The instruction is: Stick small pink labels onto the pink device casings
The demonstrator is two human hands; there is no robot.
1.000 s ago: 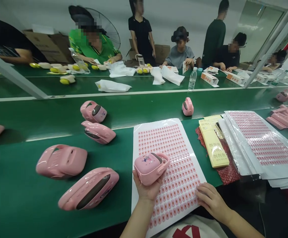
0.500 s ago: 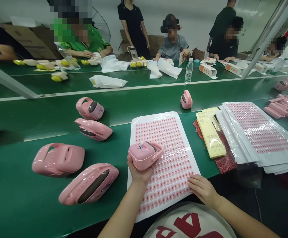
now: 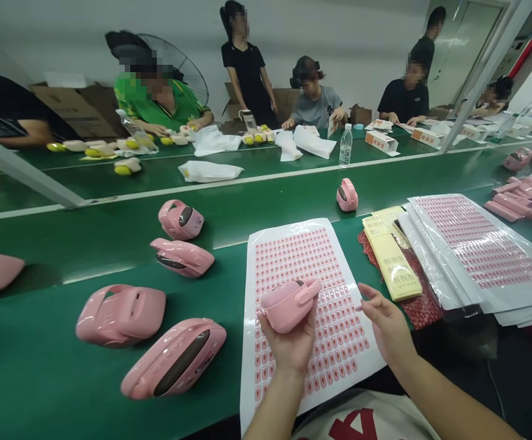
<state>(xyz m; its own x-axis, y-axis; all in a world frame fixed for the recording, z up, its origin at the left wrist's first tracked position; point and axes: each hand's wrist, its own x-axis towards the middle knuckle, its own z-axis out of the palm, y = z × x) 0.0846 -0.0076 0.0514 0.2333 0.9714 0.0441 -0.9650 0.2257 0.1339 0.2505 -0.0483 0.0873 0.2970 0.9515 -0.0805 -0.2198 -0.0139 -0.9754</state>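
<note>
The left hand (image 3: 291,348) cups a glossy pink plastic device (image 3: 287,310), likely stiff, slippery, best held round its body; whether the half-curled right hand (image 3: 393,333) pinches anything is unclear.

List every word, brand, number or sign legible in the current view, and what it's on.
Nothing can be read for certain.
Pale garment: large red lettering, cut off by the frame.
Open white box: orange print, too small.
Water bottle: label too small.
Yellow packet: print too blurred.
</note>
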